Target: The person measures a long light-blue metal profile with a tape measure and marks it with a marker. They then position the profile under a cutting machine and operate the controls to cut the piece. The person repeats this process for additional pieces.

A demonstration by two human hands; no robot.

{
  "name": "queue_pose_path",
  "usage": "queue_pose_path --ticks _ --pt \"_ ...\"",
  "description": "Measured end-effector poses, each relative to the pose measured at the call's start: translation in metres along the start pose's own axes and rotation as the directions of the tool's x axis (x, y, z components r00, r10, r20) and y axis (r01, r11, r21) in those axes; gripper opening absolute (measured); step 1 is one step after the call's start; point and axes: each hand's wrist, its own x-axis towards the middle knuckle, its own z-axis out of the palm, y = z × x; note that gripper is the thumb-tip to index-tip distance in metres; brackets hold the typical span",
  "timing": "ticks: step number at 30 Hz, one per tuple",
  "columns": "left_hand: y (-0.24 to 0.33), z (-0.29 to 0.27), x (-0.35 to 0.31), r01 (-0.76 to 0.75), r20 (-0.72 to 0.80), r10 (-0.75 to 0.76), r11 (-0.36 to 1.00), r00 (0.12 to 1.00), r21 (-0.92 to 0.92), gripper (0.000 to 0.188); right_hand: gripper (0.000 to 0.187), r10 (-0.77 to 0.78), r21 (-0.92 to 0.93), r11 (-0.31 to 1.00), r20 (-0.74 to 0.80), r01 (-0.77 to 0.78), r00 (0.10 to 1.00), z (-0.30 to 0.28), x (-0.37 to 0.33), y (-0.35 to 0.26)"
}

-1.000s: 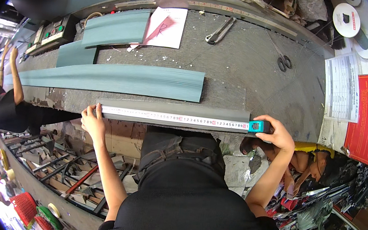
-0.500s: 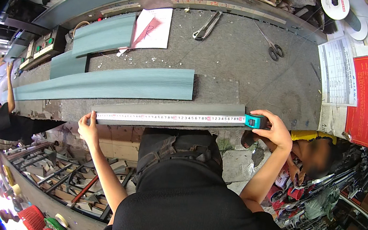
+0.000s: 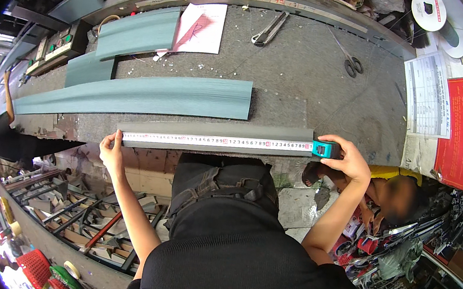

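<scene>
Seen from above, a person in a black shirt (image 3: 252,257) stands at the near edge of a grey workbench (image 3: 286,76), using 2 bare hands. A flat grey strip (image 3: 210,127) lies along that near edge, and a tape measure (image 3: 326,150) is stretched along it, its white ribbon (image 3: 208,142) resting on the strip. The left hand (image 3: 112,150) is at the strip's left end, with thumb and finger pinched on the ribbon's end; whether they also grip the strip, I cannot tell. At the strip's right end, the right hand (image 3: 354,165) holds the turquoise and black case, its fingers and thumb curled around it.

Behind the strip, 1 long blue-green board (image 3: 151,93) runs toward the bench's left end. Beyond it, nearer the far edge, 1 shorter blue-green board (image 3: 138,32) partly covers another blue-green piece (image 3: 89,69). A white paper with a red mark (image 3: 211,29) lies just beside the shorter board. A utility knife (image 3: 269,29) lies near the middle of the far edge, and black-handled scissors (image 3: 352,65) toward the far right corner.

Below the near edge, at left, is a frame full of scraps (image 3: 84,213). 2 other people are partly visible, 1 at far left (image 3: 5,131) and 1 low at right (image 3: 401,200).
</scene>
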Motion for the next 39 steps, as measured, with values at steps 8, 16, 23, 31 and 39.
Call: queue_pose_path --ticks 8,16,23,31,39 --pt "0.033 -0.003 -0.015 -0.023 -0.069 0.039 0.975 0.997 0.223 0.042 0.055 -0.007 0.025 1.000 -0.023 0.008 1.000 0.004 -0.004 0.003" --pt "0.196 -0.038 -0.098 0.454 0.550 0.466 0.311 0.693 -0.835 0.087 0.055 -0.040 -0.044 0.998 -0.023 0.039 0.999 0.006 -0.004 0.000" --pt "0.265 -0.037 -0.133 0.972 0.817 0.544 0.012 0.189 -0.233 0.079 0.055 -0.008 -0.008 1.000 -0.017 0.008 1.000 0.008 -0.005 -0.005" --pt "0.292 -0.061 -0.152 0.999 0.829 0.559 -0.002 0.028 -0.032 0.084 0.056 0.008 0.028 1.000 -0.018 -0.007 1.000 0.008 -0.005 -0.003" --pt "0.307 -0.116 -0.208 0.982 0.284 0.948 0.169 -0.141 -0.080 0.142 0.057 0.018 0.036 0.999 -0.006 -0.017 1.000 0.008 -0.005 -0.005"
